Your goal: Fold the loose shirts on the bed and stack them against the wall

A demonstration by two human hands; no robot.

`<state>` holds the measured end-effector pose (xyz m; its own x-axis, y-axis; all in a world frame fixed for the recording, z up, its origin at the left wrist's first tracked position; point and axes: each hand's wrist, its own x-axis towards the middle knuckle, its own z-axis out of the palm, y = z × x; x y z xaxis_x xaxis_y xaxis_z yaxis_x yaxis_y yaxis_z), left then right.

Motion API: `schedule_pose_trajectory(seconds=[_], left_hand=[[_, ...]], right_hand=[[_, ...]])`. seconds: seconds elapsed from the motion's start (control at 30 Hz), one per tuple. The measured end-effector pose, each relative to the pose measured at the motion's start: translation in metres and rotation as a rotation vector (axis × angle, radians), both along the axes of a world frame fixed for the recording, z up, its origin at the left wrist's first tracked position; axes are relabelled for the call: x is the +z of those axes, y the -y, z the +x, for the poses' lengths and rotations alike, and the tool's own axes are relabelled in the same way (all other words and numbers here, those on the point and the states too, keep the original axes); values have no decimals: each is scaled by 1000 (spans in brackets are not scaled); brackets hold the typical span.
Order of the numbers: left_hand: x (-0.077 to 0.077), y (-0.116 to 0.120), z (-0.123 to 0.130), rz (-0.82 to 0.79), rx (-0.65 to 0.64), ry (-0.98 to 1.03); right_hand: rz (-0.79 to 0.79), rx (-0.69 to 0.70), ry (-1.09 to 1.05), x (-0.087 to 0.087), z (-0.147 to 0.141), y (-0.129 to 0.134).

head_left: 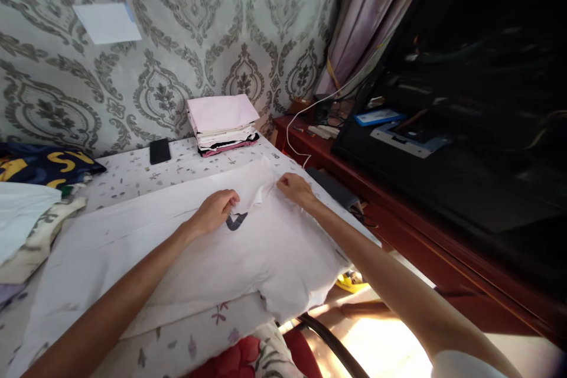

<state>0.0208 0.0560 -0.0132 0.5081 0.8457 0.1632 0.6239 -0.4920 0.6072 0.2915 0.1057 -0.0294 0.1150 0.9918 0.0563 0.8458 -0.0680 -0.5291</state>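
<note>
A white garment (pixel 274 248) lies spread over a patterned cloth, with creases across it and a dark mark near its middle. My left hand (pixel 218 209) is closed on the fabric just beside that dark mark. Farther right, my right hand (pixel 294 186) has its fingers pinched on the same garment near its upper right part. A raised fold of white fabric runs between the two hands.
Behind the garment are a stack of folded clothes (pixel 225 124) and a black phone (pixel 160 151). Dark printed fabric (pixel 48 165) lies at the left. A red wooden cabinet (pixel 398 212) with a large black screen (pixel 478 130) stands at the right, near a white cable (pixel 289 133).
</note>
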Motion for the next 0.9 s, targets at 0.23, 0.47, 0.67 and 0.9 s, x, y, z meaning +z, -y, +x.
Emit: schedule_pose_trajectory(seconds=[0.23,0.47,0.67,0.9], left_hand=[[-12,3,1,51,16,-41],[-19,4,-2,65,16,-36],[-23,3,-3,70,5,-2],[-26,7,-5,106,-7,15]], right_hand=[[-63,-38,-293,2,-27,-5],[-97,-42,-488,8,-31,-1],[-176,-122,-476,3,-35,-8],[-165,-64,-596,6,-45,-18]])
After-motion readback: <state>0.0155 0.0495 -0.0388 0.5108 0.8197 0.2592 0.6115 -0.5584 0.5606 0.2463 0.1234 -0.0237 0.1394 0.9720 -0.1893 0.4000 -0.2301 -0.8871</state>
